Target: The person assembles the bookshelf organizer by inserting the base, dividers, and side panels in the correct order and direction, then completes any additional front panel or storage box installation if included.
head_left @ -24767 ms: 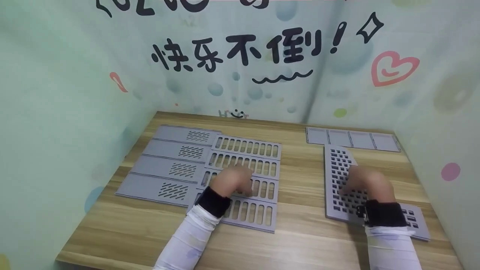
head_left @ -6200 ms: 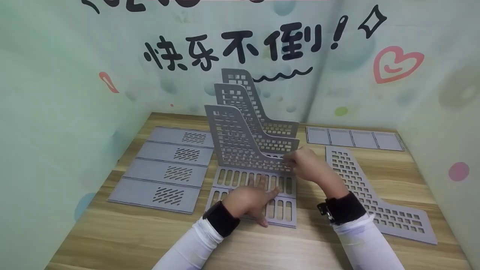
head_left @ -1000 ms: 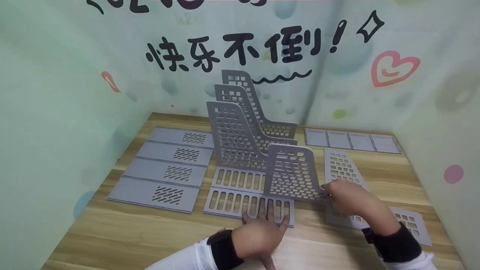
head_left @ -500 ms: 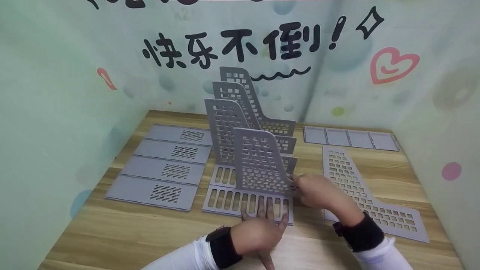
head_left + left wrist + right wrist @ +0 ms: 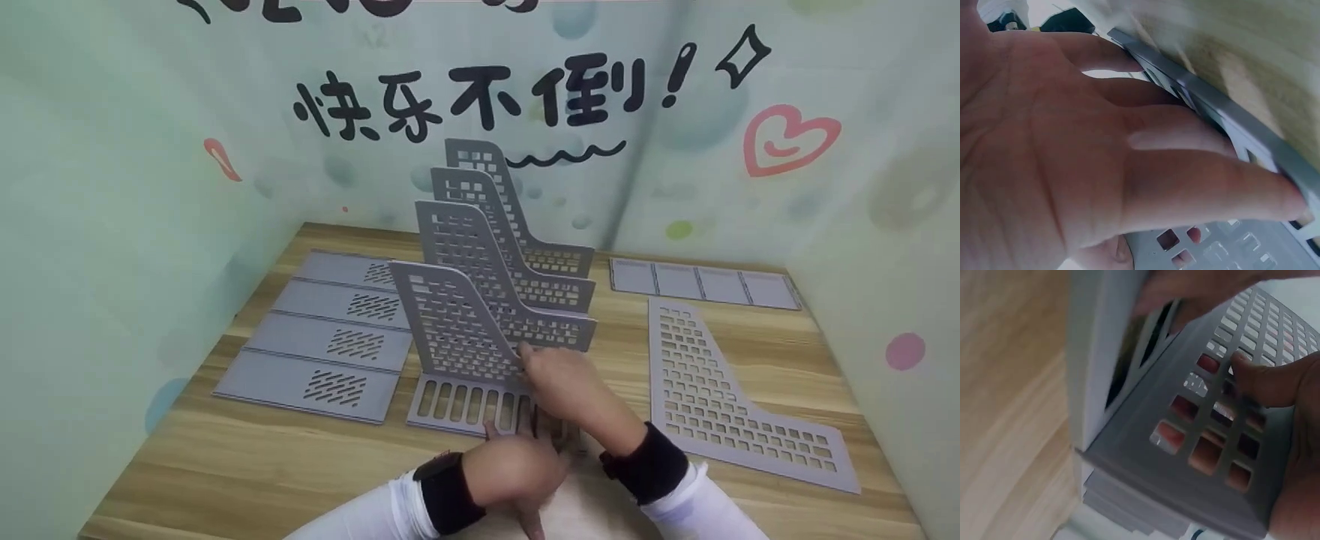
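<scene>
My right hand (image 5: pixel 566 379) pinches a grey perforated file-rack divider (image 5: pixel 450 315) by its low front part. In the right wrist view, the thumb (image 5: pixel 1272 385) lies against the divider's face, and fingers show through its holes. This divider stands upright, leaning slightly, over the slotted base panel (image 5: pixel 442 427); whether its lower edge sits in the groove I cannot tell. My left hand (image 5: pixel 514 469) rests on the base panel's front right part with fingers spread and straight, close below the right hand. Behind stand three similar dividers (image 5: pixel 427 229) in a row on the base.
At the left lies a flat grey panel (image 5: pixel 270 375) with slanted slits. Another perforated divider (image 5: pixel 731 416) lies flat at the right. A narrow sectioned panel (image 5: pixel 679 280) lies at the back right. Fabric walls enclose the wooden table (image 5: pixel 225 465) on several sides.
Earlier all pieces lay flat; later three dividers stood on the base. Over the last second my right hand has carried another divider leftward over the base's front. My left hand has stayed put.
</scene>
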The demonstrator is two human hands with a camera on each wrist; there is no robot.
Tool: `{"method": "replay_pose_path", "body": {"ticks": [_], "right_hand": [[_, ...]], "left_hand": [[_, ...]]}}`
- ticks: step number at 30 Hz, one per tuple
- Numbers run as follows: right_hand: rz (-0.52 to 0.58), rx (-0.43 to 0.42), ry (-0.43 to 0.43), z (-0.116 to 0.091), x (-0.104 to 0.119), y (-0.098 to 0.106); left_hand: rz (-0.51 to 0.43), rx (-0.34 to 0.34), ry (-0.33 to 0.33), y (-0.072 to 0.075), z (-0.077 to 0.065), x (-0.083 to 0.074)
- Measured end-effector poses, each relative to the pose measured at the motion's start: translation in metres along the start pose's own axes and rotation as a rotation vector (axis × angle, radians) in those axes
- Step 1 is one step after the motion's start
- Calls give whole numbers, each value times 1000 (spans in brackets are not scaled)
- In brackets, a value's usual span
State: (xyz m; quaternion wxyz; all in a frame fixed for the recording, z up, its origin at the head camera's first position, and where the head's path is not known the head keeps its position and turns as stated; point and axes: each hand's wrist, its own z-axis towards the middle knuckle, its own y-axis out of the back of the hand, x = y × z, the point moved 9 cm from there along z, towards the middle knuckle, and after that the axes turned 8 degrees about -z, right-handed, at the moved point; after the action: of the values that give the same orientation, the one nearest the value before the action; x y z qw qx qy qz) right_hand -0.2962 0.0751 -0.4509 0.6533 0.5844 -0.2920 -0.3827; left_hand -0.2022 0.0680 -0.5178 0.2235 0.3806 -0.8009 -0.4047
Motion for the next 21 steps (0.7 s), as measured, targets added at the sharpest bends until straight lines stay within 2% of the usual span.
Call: {"method": "replay_pose_path", "body": {"ticks": [3, 7, 12, 14, 16, 19, 21], "right_hand": [[40, 16, -1, 3, 1, 0], [55, 35, -1, 5, 2, -2], [38, 11, 0, 4, 2, -1], [29, 6, 26, 2, 3, 3], [26, 11, 63, -4, 3, 11], [33, -17, 113, -19, -4, 39], [64, -29, 83, -33, -21, 59]], "left_hand": [[19, -13, -2, 1, 0, 1], [-21, -29, -4, 1, 0, 2], [-74, -51, -17, 3, -2, 5], [-84, -66, -28, 4, -3, 6], [-102, -87, -52, 6, -5, 7], [-153, -110, -84, 10, -7, 9], [-190, -123, -103, 14, -8, 11]]}}
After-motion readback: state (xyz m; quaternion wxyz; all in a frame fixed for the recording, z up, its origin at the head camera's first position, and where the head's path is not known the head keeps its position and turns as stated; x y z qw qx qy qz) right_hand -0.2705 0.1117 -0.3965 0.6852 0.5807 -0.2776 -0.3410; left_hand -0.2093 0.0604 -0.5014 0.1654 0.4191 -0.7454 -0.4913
